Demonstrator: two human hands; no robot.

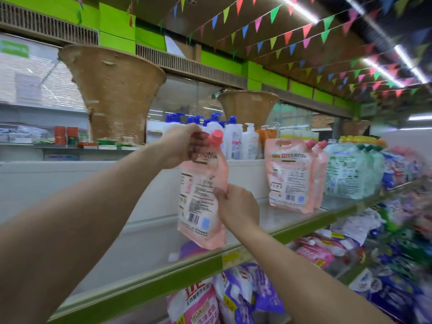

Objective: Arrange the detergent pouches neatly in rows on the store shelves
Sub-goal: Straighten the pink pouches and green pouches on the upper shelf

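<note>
I hold a pink detergent pouch [198,202] with a pink cap upright above the front of the top shelf [275,218]. My left hand [181,146] grips its top corner beside the cap. My right hand [238,206] pinches its right edge at mid height. The pouch's bottom hangs over the shelf's green front rail [163,280]. Two more pink pouches [291,174] stand upright on the same shelf to the right, with green-white pouches [350,169] beyond them.
White pump bottles [231,136] stand behind the shelf's back panel. On the lower shelf lie purple and pink pouches [233,298] and blue ones [395,293] further right. The shelf surface between the held pouch and the standing pink ones is bare.
</note>
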